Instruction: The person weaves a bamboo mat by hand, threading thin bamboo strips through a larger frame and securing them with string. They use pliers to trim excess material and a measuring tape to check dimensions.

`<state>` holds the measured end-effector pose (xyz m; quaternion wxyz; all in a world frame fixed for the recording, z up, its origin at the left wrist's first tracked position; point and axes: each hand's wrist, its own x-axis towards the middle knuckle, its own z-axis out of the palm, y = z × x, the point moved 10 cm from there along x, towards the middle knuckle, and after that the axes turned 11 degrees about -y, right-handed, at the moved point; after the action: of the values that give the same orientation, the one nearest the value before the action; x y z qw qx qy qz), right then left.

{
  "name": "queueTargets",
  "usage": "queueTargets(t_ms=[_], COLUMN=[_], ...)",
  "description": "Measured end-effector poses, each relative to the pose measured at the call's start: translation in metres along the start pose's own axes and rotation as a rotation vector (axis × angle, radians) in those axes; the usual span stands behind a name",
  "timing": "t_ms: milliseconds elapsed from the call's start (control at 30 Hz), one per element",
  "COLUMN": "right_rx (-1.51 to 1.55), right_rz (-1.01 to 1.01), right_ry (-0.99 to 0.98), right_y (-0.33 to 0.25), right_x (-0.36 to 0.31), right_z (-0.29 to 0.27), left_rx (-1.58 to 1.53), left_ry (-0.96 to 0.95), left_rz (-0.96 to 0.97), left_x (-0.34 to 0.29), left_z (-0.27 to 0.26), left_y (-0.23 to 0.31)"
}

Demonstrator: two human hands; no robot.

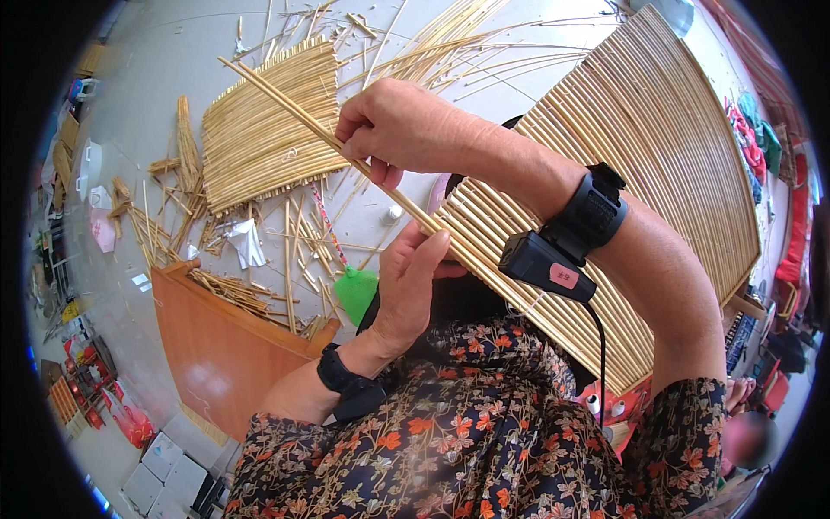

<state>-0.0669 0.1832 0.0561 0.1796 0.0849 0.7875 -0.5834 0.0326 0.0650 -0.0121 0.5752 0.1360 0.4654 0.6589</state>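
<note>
A large mat of straw-coloured reed stalks (640,164), bound side by side, slants across my lap toward the upper right. Along its left side, one or two slim reed stalks (281,97) stick out toward the upper left. My right hand (385,130) pinches them partway along, with its arm reaching over the mat. Lower down, my left hand (413,281) is closed round the stalks at the mat's edge, thumb on top; some of its fingers are hidden beneath. Whether the stalks are bound into the mat I cannot tell.
A smaller reed mat (272,130) lies on the floor at the upper left. Loose long reeds (458,39) and short offcuts are strewn around it. An orange-brown wooden panel (233,346) stands at the left, near a green fly swatter (354,294). A black cable (601,363) hangs from my right wrist device.
</note>
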Motion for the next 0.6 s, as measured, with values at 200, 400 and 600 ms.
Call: queueTargets(t_ms=[200,400,600], right_rx=[-0.027,0.005,0.026], right_rz=[-0.062,-0.090,-0.129], right_ry=[0.058,0.101,0.064], right_y=[-0.007,-0.009,-0.021], right_x=[-0.007,-0.013,-0.026], right_z=[-0.004,-0.006,-0.006], left_rx=[0.014,0.008,0.004], left_ry=[0.003,0.009,0.031], left_rz=[-0.017,-0.012,0.004], left_x=[0.000,0.000,0.000], left_z=[0.001,0.002,0.001], left_y=[0.000,0.001,0.001])
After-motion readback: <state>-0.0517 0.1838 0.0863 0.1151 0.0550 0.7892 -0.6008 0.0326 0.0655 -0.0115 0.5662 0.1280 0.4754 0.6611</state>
